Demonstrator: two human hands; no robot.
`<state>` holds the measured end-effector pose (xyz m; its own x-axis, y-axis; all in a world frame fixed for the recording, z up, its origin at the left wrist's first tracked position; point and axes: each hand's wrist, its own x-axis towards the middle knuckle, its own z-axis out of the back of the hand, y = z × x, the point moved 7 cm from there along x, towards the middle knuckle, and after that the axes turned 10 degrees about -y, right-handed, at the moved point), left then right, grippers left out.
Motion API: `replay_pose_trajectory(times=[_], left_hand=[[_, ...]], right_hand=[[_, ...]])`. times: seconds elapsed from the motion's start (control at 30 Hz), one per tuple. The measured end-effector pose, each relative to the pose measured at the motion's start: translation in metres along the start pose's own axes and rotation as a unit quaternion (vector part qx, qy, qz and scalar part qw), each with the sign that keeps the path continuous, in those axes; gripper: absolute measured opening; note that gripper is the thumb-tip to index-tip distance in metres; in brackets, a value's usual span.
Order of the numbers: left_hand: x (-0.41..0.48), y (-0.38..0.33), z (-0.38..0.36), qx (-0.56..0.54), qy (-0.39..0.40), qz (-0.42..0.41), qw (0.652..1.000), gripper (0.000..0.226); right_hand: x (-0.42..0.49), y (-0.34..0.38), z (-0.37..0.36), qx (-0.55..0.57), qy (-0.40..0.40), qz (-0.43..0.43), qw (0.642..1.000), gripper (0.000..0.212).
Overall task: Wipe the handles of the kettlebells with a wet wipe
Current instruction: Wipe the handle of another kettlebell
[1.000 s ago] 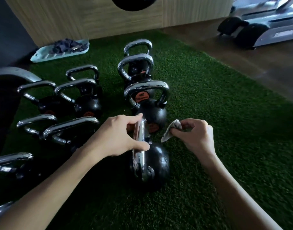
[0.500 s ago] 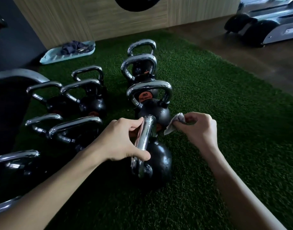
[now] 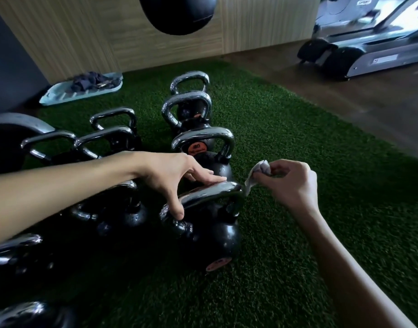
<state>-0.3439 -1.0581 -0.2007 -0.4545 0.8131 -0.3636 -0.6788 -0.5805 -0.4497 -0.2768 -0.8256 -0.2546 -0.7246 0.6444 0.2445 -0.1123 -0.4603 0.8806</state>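
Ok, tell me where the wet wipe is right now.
Head view, right of centre: the wet wipe is pinched in the right hand, its lower corner hanging by the right end of the nearest kettlebell's handle.

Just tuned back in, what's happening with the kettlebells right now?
A person is working on the nearest kettlebell, which stands on green turf. Their left hand rests on its chrome handle; their right hand pinches a crumpled wet wipe beside the handle's right end. Other kettlebells stand behind.
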Motion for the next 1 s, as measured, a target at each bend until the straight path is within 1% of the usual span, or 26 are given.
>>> replay_pose_trajectory(times=[0.3, 0.37, 0.4, 0.43, 0.47, 0.5, 0.57, 0.6, 0.63, 0.7, 0.8, 0.93, 1.0], left_hand=[[0.002, -0.001, 0.005, 0.071, 0.016, -0.041, 0.997, 0.114], [0.001, 0.003, 0.007, 0.064, 0.018, -0.04, 0.997, 0.11], [0.0, 0.007, 0.012, 0.042, 0.011, -0.032, 0.999, 0.104], [-0.001, 0.013, 0.02, 0.019, -0.01, -0.02, 1.0, 0.095], [0.0, 0.021, 0.031, 0.001, -0.049, -0.007, 0.999, 0.084], [0.001, 0.033, 0.046, -0.007, -0.106, 0.006, 0.994, 0.074], [0.004, 0.062, 0.079, 0.021, -0.253, 0.033, 0.967, 0.056], [0.005, 0.078, 0.092, 0.046, -0.306, 0.051, 0.949, 0.053], [0.006, 0.092, 0.101, 0.068, -0.334, 0.075, 0.937, 0.054], [0.013, 0.114, 0.114, 0.096, -0.341, 0.124, 0.927, 0.06], [0.026, 0.118, 0.134, 0.114, -0.317, 0.168, 0.927, 0.064], [0.043, 0.116, 0.141, 0.119, -0.267, 0.194, 0.936, 0.056], [0.051, 0.122, 0.14, 0.127, -0.251, 0.193, 0.94, 0.058]], right_hand=[[0.007, 0.004, -0.006, -0.015, -0.003, -0.001, 1.0, 0.02], [0.011, 0.007, -0.011, -0.009, -0.002, 0.007, 1.0, 0.021], [0.015, 0.008, -0.015, -0.006, -0.001, 0.011, 1.0, 0.021], [0.018, 0.011, -0.018, -0.001, 0.001, 0.017, 1.0, 0.021], [0.023, 0.015, -0.022, 0.003, 0.003, 0.027, 1.0, 0.021], [0.028, 0.021, -0.027, 0.008, 0.003, 0.039, 0.999, 0.021], [0.042, 0.035, -0.038, 0.023, 0.011, 0.067, 0.997, 0.025], [0.05, 0.043, -0.044, 0.031, 0.02, 0.083, 0.996, 0.026], [0.059, 0.053, -0.053, 0.035, 0.034, 0.102, 0.994, 0.026], [0.078, 0.073, -0.07, 0.029, 0.064, 0.15, 0.986, 0.023], [0.102, 0.101, -0.096, 0.007, 0.101, 0.213, 0.972, 0.023], [0.126, 0.127, -0.134, -0.031, 0.16, 0.267, 0.95, 0.023], [0.129, 0.135, -0.151, -0.064, 0.196, 0.297, 0.932, 0.021]])
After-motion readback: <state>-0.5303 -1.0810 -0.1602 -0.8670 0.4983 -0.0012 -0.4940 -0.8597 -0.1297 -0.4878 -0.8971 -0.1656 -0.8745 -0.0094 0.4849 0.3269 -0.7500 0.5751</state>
